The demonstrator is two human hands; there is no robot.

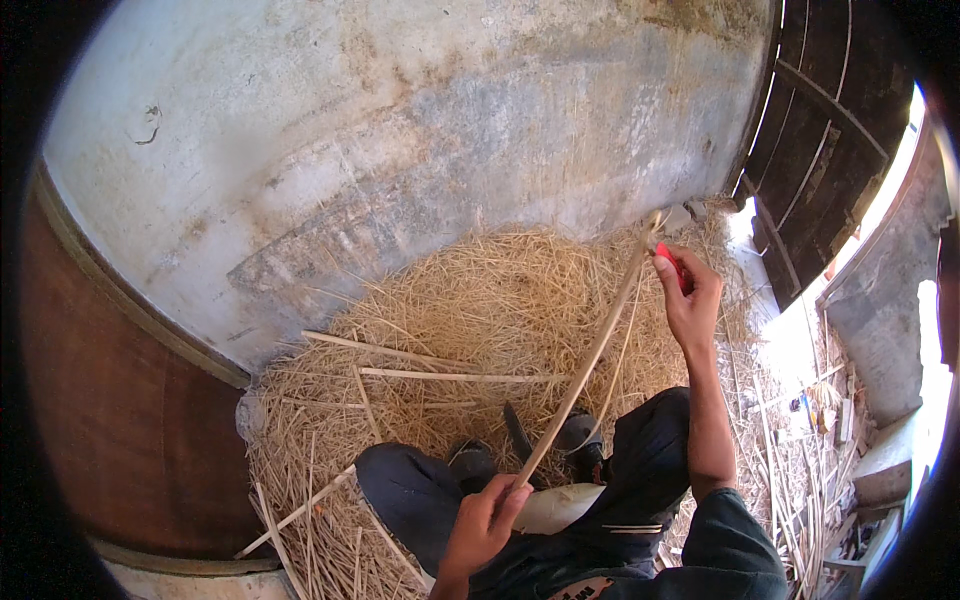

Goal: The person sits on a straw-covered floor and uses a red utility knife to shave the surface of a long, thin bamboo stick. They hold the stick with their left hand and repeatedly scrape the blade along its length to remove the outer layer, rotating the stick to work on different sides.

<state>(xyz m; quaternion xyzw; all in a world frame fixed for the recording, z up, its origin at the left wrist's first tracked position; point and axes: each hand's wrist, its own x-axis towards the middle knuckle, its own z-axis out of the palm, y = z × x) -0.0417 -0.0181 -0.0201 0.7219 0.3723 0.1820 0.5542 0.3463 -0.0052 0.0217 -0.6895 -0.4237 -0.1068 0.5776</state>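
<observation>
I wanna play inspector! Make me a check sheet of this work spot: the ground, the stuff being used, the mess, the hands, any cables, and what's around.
Surface: straw-like shavings cover most of the ground in front of the person.
Things in use: one long pale strip, held slanting; one red-handled tool near its far end, contact unclear.
Clutter: loose strips lie on the shavings.
Left hand: fingers closed around the strip's near end.
Right hand: fingers closed on the red-handled tool.
Cables: nothing seen.
Surroundings: stained pale wall ahead, brown panel left, dark wooden panel right.
</observation>
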